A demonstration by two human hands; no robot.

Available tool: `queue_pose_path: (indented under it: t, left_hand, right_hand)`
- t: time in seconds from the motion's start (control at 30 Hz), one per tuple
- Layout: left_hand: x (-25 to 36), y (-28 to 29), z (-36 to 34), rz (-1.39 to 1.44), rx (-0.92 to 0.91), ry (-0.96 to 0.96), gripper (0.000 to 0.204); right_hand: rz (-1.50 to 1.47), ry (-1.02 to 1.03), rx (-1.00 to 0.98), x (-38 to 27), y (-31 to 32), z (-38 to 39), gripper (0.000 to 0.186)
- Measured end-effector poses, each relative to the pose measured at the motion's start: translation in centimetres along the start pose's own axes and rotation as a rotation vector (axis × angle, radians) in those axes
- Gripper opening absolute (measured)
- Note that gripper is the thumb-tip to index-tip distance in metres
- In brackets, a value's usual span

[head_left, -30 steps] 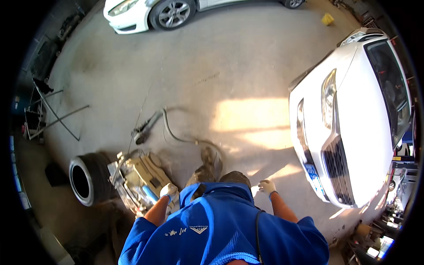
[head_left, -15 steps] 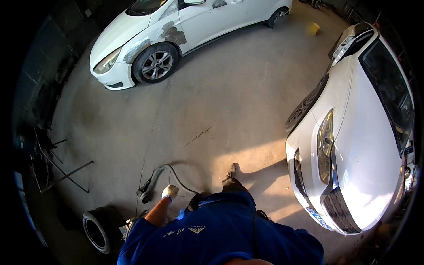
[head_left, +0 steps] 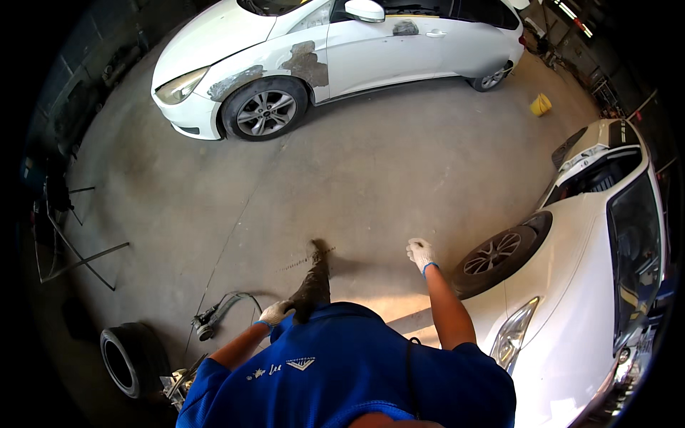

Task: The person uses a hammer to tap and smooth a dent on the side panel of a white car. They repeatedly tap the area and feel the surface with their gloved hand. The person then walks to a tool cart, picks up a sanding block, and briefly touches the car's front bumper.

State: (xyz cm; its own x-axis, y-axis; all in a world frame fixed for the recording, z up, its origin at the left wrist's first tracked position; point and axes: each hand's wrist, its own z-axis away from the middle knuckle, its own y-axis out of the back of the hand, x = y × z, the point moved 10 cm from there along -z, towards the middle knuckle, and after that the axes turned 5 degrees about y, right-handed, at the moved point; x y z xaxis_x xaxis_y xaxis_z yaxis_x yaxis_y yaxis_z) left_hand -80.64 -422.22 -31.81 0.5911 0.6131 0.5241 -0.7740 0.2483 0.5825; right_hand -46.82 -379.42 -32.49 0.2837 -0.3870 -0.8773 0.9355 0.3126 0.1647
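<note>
My left hand [head_left: 277,312], in a pale work glove with a blue cuff, hangs beside my thigh, fingers loosely apart, holding nothing that I can see. My right hand [head_left: 421,252], gloved the same way, swings out ahead with its fingers curled in and nothing visible in them. Just beyond it to the right is the front wheel [head_left: 492,255] of a white car [head_left: 556,250]; they do not touch. On the floor left of my left hand lies a sanding-type tool [head_left: 205,322] with a hose [head_left: 239,296].
A second white car [head_left: 399,60] with grey patches on its fender and door stands across the far side. A yellow bucket [head_left: 541,105] is at the far right. Tyres [head_left: 132,360] stand at the lower left, below a metal frame [head_left: 85,260].
I have stepped forward and toward the right. My right hand has come into view, while my left has swung back beside my body. The tool and hose stay on the floor.
</note>
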Motion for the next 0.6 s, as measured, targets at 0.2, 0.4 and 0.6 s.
queue_pose_path:
  t: [0.2,0.4,0.6]
  left_hand:
    - [3.9,13.7,-7.2,0.216,-0.117,0.121,0.049]
    - [1.5,19.1,-10.6,0.572,-0.451,0.48,0.044]
    - [12.0,25.9,-21.0,0.262,-0.559,0.096,0.061]
  right_hand:
    - [0.445,-0.26,-0.408,11.3,-2.6,-4.5,0.025]
    - [0.214,-0.643,-0.053,8.9,0.5,-0.4,0.02]
    - [0.245,-0.817,-0.097,7.5,2.7,-4.8,0.008]
